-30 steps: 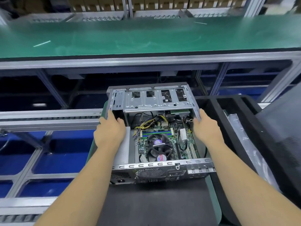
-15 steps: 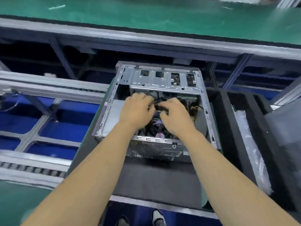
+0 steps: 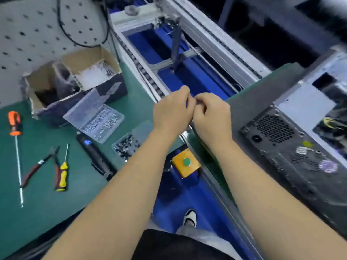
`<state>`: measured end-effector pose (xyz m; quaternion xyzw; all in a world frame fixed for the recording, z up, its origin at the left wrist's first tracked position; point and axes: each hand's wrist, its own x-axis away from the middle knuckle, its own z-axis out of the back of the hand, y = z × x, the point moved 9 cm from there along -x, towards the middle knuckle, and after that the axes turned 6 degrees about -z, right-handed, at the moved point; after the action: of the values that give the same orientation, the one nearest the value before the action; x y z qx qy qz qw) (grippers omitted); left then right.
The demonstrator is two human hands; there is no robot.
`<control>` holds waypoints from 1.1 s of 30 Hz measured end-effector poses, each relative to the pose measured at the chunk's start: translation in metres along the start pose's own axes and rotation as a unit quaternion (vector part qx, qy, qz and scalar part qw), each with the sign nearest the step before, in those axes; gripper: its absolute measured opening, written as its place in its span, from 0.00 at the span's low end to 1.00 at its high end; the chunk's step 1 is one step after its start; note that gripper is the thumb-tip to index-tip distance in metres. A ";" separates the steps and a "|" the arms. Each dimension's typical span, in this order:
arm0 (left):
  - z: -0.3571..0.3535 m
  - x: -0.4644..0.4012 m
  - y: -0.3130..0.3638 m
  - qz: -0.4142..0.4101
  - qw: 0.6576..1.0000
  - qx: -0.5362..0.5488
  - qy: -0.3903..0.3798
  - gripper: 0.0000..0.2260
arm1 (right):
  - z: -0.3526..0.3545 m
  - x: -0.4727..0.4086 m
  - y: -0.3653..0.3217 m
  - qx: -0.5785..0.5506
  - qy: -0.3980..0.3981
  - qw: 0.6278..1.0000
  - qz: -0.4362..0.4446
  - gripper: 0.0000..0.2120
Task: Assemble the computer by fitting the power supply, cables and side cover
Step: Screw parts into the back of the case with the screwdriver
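Observation:
The open computer case (image 3: 293, 139) lies on a dark mat (image 3: 249, 109) at the right, blurred, its rear panel with the power supply grille (image 3: 275, 129) facing me and yellow cables (image 3: 330, 121) inside. My left hand (image 3: 171, 111) and my right hand (image 3: 212, 117) are held together in front of me, left of the case, over the conveyor edge. Both have curled fingers whose tips meet. Nothing shows between the fingertips.
On the green bench at the left lie an orange screwdriver (image 3: 15, 139), pliers (image 3: 39, 166), a yellow screwdriver (image 3: 62, 173), a black electric driver (image 3: 95, 156), screw trays (image 3: 99, 121) and a cardboard box (image 3: 73, 79). A yellow button box (image 3: 185, 162) sits below my hands.
Both hands have come out of the case and moved left, now joined at the fingertips. My view has swung left and down to the bench with the tools.

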<state>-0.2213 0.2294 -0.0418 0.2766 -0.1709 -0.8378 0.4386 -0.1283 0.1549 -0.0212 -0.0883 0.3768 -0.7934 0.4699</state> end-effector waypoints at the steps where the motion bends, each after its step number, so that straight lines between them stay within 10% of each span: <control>1: 0.006 0.017 -0.038 0.034 0.999 -0.005 -0.002 0.10 | -0.036 0.010 -0.010 -0.007 -0.034 0.999 -0.001 0.10; 7: 0.045 0.132 -0.224 0.268 0.962 -0.034 0.033 0.07 | -0.231 0.094 -0.056 0.059 -0.302 0.951 0.014 0.08; 13: 0.047 0.210 -0.313 0.368 0.929 0.021 0.016 0.13 | -0.336 0.149 -0.094 0.207 -0.380 0.894 0.115 0.17; 22: 0.031 0.230 -0.337 0.447 0.887 0.103 0.045 0.13 | -0.358 0.153 -0.082 0.318 -0.351 0.879 0.062 0.31; 29: 0.061 0.210 -0.309 0.399 0.807 0.320 0.294 0.05 | -0.314 0.159 -0.074 0.111 -0.400 0.910 -0.023 0.39; 33: 0.098 0.170 -0.252 0.277 0.821 0.321 0.383 0.03 | -0.256 0.141 -0.069 -0.027 -0.374 0.922 -0.095 0.32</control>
<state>-0.5211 0.2330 -0.1514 0.6412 -0.3175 -0.4051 0.5692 -0.3782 0.1913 -0.1833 -0.4270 0.1847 -0.7327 0.4967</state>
